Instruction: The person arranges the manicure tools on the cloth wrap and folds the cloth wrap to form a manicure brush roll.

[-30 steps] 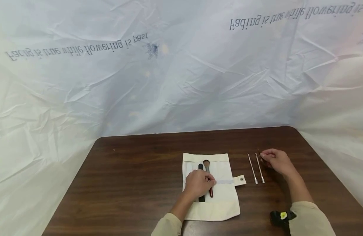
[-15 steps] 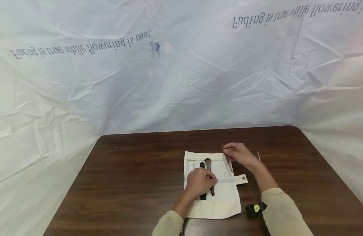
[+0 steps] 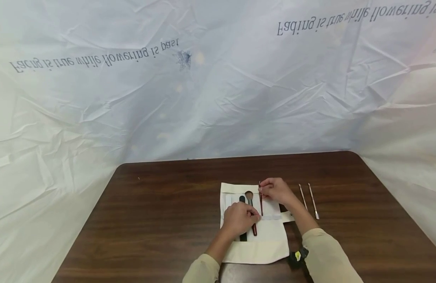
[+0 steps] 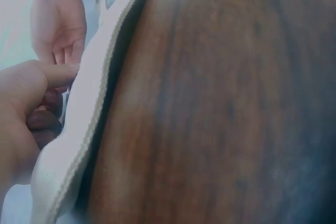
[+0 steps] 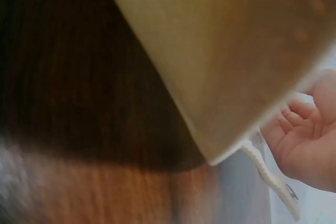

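Observation:
In the head view my right hand [image 3: 277,192] pinches the upper end of a thin dark-red brush [image 3: 261,204], held over the right half of an unfolded cream cloth pouch [image 3: 260,253]. My left hand [image 3: 238,218] lies on the pouch with curled fingers, thumb and index finger pinching at its middle band. A makeup brush [image 3: 249,195] and a black flat stick [image 3: 243,237] lie on the pouch, partly hidden by that hand. The left wrist view shows my left hand [image 4: 26,108] by the cloth edge [image 4: 89,103]; the right one shows my right hand [image 5: 310,140].
Two thin metal tools [image 3: 313,200] lie on the brown table [image 3: 161,212] right of the pouch, one partly behind my right forearm. The pouch's snap tab [image 3: 287,217] sticks out to the right. A white sheet [image 3: 211,98] hangs behind the table.
My right hand has moved left from beside the metal tools to above the pouch, carrying the thin brush, which now stands nearly in line with the pouch's length. My left hand has stayed in place.

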Action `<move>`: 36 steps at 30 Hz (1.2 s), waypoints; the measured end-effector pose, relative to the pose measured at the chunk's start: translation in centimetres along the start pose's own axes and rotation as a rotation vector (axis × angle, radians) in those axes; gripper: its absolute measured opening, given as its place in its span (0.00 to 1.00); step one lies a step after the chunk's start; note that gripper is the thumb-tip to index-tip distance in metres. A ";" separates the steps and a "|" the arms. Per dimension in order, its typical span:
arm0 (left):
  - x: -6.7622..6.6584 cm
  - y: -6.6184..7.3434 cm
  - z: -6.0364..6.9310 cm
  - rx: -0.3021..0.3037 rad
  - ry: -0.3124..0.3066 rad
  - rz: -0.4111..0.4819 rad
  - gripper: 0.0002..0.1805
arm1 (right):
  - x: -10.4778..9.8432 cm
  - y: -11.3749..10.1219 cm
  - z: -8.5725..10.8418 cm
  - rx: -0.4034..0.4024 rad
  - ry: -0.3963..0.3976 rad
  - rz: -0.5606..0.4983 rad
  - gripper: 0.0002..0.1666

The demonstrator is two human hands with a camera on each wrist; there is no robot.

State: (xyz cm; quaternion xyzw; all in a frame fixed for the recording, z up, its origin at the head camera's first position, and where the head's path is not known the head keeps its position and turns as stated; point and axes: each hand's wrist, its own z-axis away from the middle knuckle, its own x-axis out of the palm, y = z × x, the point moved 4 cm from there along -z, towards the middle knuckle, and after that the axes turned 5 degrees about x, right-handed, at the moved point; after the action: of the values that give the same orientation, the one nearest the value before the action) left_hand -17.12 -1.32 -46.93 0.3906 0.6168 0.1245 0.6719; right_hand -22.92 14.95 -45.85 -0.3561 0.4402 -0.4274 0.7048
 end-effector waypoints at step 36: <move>1.1 2.3 -0.1 0.057 -0.034 -0.123 0.08 | -6.7 2.3 4.6 -0.163 0.188 0.148 0.15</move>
State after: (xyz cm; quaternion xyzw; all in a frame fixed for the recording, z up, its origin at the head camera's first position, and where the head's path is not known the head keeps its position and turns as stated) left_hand -16.30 0.91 -46.17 0.3732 0.6316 0.0587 0.6771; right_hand -19.65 22.50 -44.10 -0.3370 0.5626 -0.3687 0.6588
